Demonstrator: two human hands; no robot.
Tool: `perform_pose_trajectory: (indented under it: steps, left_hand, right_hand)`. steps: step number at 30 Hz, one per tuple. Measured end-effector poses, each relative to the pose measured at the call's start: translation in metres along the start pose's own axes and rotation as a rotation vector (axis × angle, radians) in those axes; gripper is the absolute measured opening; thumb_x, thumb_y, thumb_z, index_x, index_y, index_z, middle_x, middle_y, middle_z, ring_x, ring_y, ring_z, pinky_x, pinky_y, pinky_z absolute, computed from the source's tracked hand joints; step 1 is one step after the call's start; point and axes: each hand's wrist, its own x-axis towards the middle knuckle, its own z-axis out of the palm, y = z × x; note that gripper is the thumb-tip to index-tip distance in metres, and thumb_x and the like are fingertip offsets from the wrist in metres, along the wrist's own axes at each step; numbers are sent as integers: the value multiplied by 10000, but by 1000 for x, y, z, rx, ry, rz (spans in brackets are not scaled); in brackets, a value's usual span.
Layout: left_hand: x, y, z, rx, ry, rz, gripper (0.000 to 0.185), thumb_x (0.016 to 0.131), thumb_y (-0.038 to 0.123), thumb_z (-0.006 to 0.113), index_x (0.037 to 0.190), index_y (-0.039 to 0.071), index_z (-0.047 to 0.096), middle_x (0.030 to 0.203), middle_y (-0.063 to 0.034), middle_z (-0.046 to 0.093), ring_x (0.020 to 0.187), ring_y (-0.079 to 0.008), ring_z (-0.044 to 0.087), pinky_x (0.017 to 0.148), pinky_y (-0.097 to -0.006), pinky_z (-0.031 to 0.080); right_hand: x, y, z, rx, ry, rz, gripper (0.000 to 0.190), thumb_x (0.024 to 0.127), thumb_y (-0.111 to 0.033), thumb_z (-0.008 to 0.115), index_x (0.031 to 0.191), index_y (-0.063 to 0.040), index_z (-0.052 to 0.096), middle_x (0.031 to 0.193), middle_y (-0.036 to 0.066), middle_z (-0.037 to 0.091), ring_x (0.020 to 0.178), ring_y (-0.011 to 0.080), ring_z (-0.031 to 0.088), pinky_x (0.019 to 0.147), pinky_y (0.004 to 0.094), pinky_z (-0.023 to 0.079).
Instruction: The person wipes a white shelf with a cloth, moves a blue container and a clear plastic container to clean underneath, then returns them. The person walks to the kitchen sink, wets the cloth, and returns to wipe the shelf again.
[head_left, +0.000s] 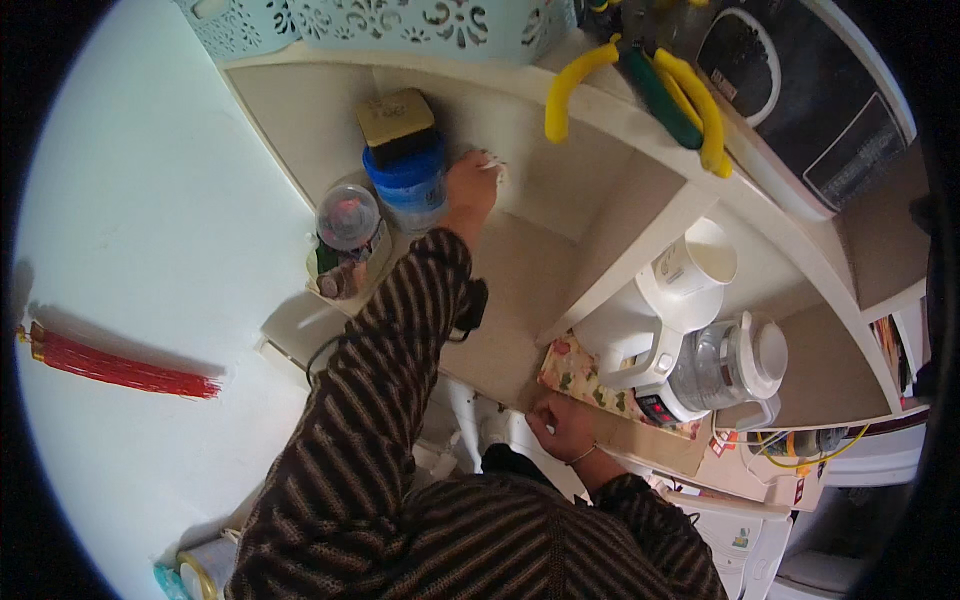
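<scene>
My left hand (472, 186) reaches deep into a shelf compartment (495, 277), its fingers closed on a crumpled white cloth or tissue (495, 168) against the back panel. Just left of that hand stands a clear tub with a blue lid (405, 172). A box with a gold top (395, 116) rests on the lid. A clear plastic jar (348, 217) stands nearer, by a small brown-capped bottle (335, 283). My right hand (566, 429) is low by the shelf's front edge, fingers curled; whether they touch the edge or hold something is unclear.
Right of the divider (637, 247), a white appliance with a glass kettle (712, 364) stands beside a floral-patterned piece (577, 375). Yellow-and-green handles (660, 97) overhang the upper shelf, near a pale blue basket (420, 26). A red tassel (124, 367) hangs at left.
</scene>
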Motion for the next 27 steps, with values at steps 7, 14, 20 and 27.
perform_pose_trajectory:
  steps: [7, 14, 20, 27]
  left_hand:
    - [64, 59, 2, -120, 471, 536, 200, 829, 120, 704, 987, 8, 654, 957, -227, 676, 896, -422, 655, 768, -485, 518]
    - [-2, 7, 3, 214, 36, 366, 228, 841, 161, 696, 1006, 14, 643, 1027, -228, 672, 953, -440, 636, 806, -481, 518]
    - [77, 38, 2, -262, 333, 496, 236, 875, 145, 658, 1039, -15, 605, 1019, -275, 660, 964, -471, 618, 798, -509, 508]
    - [32, 37, 2, 9, 227, 23, 273, 898, 110, 634, 1139, -11, 594, 1054, -246, 665, 987, -408, 643, 812, -458, 521]
  right_hand:
    - [1, -1, 0, -1, 31, -2, 185, 829, -206, 750, 827, -62, 634, 653, 68, 626, 559, 185, 610, 536, 318, 489]
    - [0, 2, 2, -7, 20, -3, 182, 828, -202, 748, 847, -65, 630, 663, 65, 638, 572, 187, 630, 548, 318, 499]
    - [1, 2, -1, -51, -15, 37, 236, 829, -300, 751, 845, -92, 641, 709, 84, 663, 616, 257, 656, 560, 372, 516]
    - [3, 0, 0, -20, 11, -14, 192, 826, -229, 751, 828, -76, 634, 649, 73, 620, 565, 216, 619, 540, 342, 493]
